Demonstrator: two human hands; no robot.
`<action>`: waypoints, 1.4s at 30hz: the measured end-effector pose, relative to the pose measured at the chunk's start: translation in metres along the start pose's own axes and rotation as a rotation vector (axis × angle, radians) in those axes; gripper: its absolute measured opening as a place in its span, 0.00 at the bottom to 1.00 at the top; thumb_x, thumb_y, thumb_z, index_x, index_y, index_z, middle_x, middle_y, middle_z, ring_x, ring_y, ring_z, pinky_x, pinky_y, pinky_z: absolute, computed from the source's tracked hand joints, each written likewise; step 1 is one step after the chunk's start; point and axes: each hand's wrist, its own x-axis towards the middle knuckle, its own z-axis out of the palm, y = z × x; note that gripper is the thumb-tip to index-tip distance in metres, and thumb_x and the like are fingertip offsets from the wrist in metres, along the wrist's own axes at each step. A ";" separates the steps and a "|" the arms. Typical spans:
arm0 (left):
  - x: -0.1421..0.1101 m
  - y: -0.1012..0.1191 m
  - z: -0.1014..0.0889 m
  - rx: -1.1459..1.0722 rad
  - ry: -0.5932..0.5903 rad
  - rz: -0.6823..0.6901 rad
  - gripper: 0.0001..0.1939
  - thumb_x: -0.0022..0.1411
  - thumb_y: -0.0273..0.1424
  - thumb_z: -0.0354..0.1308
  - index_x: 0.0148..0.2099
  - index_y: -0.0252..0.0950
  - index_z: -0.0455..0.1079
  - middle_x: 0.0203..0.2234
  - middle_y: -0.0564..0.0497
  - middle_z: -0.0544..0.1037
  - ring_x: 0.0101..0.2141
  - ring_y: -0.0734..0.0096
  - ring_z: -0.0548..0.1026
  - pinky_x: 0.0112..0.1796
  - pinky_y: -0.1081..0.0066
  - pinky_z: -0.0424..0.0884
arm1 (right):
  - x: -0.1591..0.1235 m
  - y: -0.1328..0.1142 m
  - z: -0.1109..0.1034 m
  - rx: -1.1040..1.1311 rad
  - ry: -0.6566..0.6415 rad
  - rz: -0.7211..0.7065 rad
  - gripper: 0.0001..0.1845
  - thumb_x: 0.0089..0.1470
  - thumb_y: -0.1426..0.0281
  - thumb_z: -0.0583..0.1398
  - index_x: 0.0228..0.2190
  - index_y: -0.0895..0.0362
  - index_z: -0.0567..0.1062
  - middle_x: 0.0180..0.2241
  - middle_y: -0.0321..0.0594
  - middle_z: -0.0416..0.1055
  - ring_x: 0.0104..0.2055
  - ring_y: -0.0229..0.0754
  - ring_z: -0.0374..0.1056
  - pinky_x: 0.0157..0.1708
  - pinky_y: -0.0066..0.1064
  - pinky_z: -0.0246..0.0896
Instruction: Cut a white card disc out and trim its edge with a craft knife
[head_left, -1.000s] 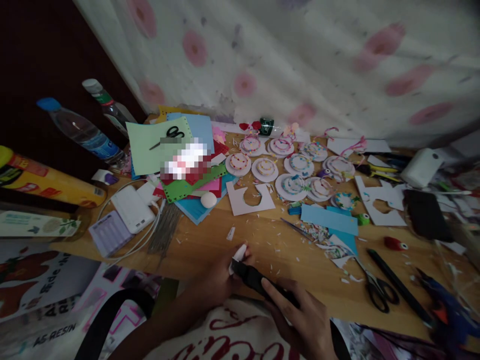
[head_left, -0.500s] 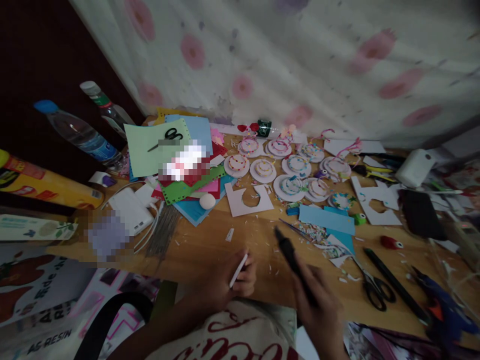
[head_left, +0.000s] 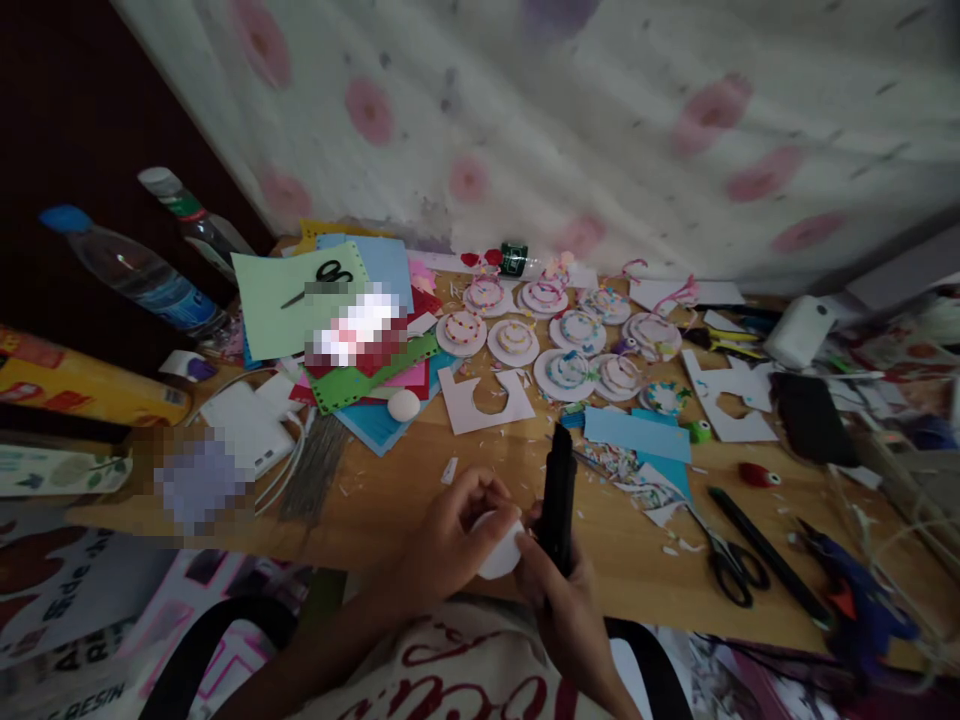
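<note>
Over the front of the wooden table (head_left: 375, 535), my left hand (head_left: 457, 530) pinches a small white rounded piece (head_left: 501, 552), thin like card or foam board. My right hand (head_left: 562, 590) is wrapped around a long black tool (head_left: 559, 490) that points up and away from me; its exact kind is unclear. The right thumb also reaches the white piece's edge, so both hands meet there. Just beyond them lies a white sheet with a round cutout (head_left: 459, 408). Several small white paper hats (head_left: 514, 342) with beaded bands stand farther back.
Right of my hands lie scissors (head_left: 735, 568), a dark green-ended bar (head_left: 772, 560) and a blue glue gun (head_left: 862, 590). Blue paper strips (head_left: 637, 435) and scraps sit in the middle. Coloured sheets (head_left: 289, 300), bottles (head_left: 135, 270) and a white power bank (head_left: 247, 425) are at left.
My right hand has moved left with the black tool, now held more upright, and joined my left hand. The white piece has turned from edge-on to showing its face. The view shifted slightly.
</note>
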 end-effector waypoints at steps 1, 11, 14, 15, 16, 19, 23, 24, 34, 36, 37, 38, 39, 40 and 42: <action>-0.002 -0.002 0.000 -0.061 0.006 -0.013 0.13 0.61 0.41 0.58 0.41 0.38 0.64 0.32 0.53 0.71 0.32 0.72 0.70 0.32 0.73 0.65 | 0.000 -0.002 0.003 0.069 -0.006 0.026 0.22 0.43 0.60 0.73 0.36 0.54 0.72 0.18 0.24 0.57 0.15 0.26 0.48 0.14 0.18 0.45; -0.010 -0.004 -0.011 0.193 0.021 0.051 0.18 0.66 0.44 0.50 0.31 0.35 0.66 0.24 0.54 0.66 0.28 0.71 0.64 0.30 0.72 0.62 | -0.010 -0.002 0.001 0.066 -0.024 0.076 0.25 0.44 0.60 0.73 0.38 0.54 0.68 0.20 0.23 0.58 0.16 0.26 0.49 0.15 0.19 0.44; -0.007 0.002 -0.015 0.271 0.019 0.068 0.19 0.67 0.42 0.48 0.29 0.35 0.64 0.23 0.55 0.63 0.27 0.73 0.62 0.29 0.72 0.59 | -0.015 0.004 0.003 0.054 -0.041 0.111 0.25 0.45 0.59 0.72 0.39 0.54 0.67 0.19 0.22 0.56 0.15 0.26 0.47 0.15 0.19 0.42; -0.007 0.004 -0.016 0.295 -0.013 0.067 0.19 0.68 0.42 0.48 0.29 0.35 0.64 0.23 0.55 0.63 0.27 0.73 0.62 0.29 0.72 0.59 | -0.016 0.006 0.003 0.050 -0.049 0.118 0.25 0.46 0.58 0.71 0.39 0.54 0.67 0.18 0.23 0.56 0.15 0.27 0.48 0.15 0.20 0.42; -0.006 0.006 -0.016 0.318 -0.054 0.064 0.19 0.68 0.41 0.48 0.29 0.35 0.64 0.23 0.55 0.64 0.27 0.73 0.62 0.29 0.72 0.59 | -0.015 0.007 0.003 0.047 -0.055 0.120 0.25 0.47 0.57 0.71 0.39 0.54 0.67 0.18 0.23 0.56 0.15 0.27 0.48 0.15 0.20 0.42; -0.008 0.008 -0.015 0.342 -0.176 0.055 0.19 0.68 0.41 0.49 0.28 0.35 0.67 0.23 0.54 0.68 0.27 0.72 0.64 0.30 0.72 0.59 | -0.011 0.010 -0.001 0.061 -0.033 0.086 0.25 0.47 0.57 0.70 0.40 0.52 0.65 0.17 0.22 0.55 0.15 0.28 0.47 0.15 0.19 0.41; -0.011 0.007 -0.012 0.302 -0.186 0.059 0.16 0.66 0.40 0.52 0.34 0.35 0.73 0.27 0.52 0.74 0.29 0.70 0.68 0.32 0.72 0.62 | -0.007 0.012 -0.005 0.069 0.015 0.008 0.22 0.49 0.60 0.70 0.39 0.51 0.65 0.17 0.21 0.52 0.15 0.27 0.45 0.15 0.18 0.43; -0.012 0.007 -0.013 0.315 -0.186 0.061 0.15 0.66 0.39 0.52 0.35 0.35 0.74 0.27 0.52 0.75 0.29 0.70 0.68 0.32 0.72 0.62 | -0.008 0.012 -0.005 0.059 0.016 0.003 0.22 0.49 0.60 0.70 0.39 0.51 0.65 0.18 0.21 0.53 0.15 0.27 0.46 0.15 0.18 0.44; -0.005 -0.004 -0.022 0.142 -0.078 -0.025 0.19 0.60 0.45 0.59 0.27 0.36 0.68 0.24 0.54 0.66 0.28 0.71 0.64 0.30 0.72 0.59 | -0.018 0.001 0.004 -0.190 0.052 -0.108 0.22 0.44 0.57 0.71 0.34 0.53 0.69 0.24 0.28 0.64 0.21 0.31 0.56 0.21 0.22 0.55; -0.004 -0.014 -0.013 0.033 0.065 -0.095 0.20 0.58 0.49 0.60 0.29 0.36 0.68 0.24 0.55 0.66 0.29 0.71 0.64 0.30 0.71 0.60 | -0.020 0.005 0.004 -0.291 0.061 -0.163 0.22 0.45 0.53 0.70 0.35 0.54 0.71 0.26 0.32 0.68 0.26 0.36 0.63 0.27 0.26 0.62; -0.004 -0.018 -0.008 -0.018 0.116 -0.143 0.21 0.57 0.51 0.60 0.31 0.36 0.68 0.25 0.55 0.67 0.29 0.70 0.64 0.30 0.71 0.61 | -0.020 0.006 0.003 -0.335 0.054 -0.188 0.23 0.47 0.51 0.68 0.37 0.54 0.73 0.28 0.35 0.71 0.29 0.39 0.66 0.31 0.28 0.65; -0.004 -0.021 -0.004 -0.085 0.150 -0.197 0.22 0.57 0.52 0.60 0.33 0.37 0.68 0.26 0.54 0.68 0.29 0.71 0.65 0.30 0.71 0.61 | -0.021 0.007 0.000 -0.376 0.041 -0.218 0.25 0.49 0.49 0.66 0.40 0.54 0.73 0.31 0.38 0.73 0.32 0.41 0.69 0.35 0.31 0.67; -0.004 -0.024 0.000 -0.157 0.164 -0.245 0.22 0.57 0.53 0.59 0.34 0.37 0.68 0.25 0.55 0.68 0.27 0.72 0.64 0.28 0.72 0.61 | -0.020 0.007 -0.005 -0.420 0.021 -0.253 0.25 0.52 0.48 0.63 0.43 0.54 0.74 0.35 0.40 0.75 0.36 0.44 0.70 0.39 0.33 0.68; -0.004 -0.025 0.002 -0.233 0.158 -0.283 0.23 0.57 0.54 0.58 0.33 0.37 0.66 0.23 0.56 0.67 0.25 0.74 0.63 0.26 0.72 0.59 | -0.020 0.005 -0.011 -0.467 -0.008 -0.291 0.25 0.55 0.48 0.61 0.44 0.54 0.74 0.37 0.41 0.76 0.39 0.45 0.71 0.41 0.34 0.68; -0.003 -0.025 0.004 -0.386 0.095 -0.335 0.26 0.57 0.57 0.56 0.28 0.38 0.61 0.18 0.59 0.61 0.19 0.77 0.57 0.22 0.73 0.54 | -0.017 -0.002 -0.025 -0.591 -0.070 -0.368 0.22 0.60 0.50 0.57 0.45 0.53 0.74 0.39 0.41 0.76 0.40 0.45 0.72 0.41 0.33 0.67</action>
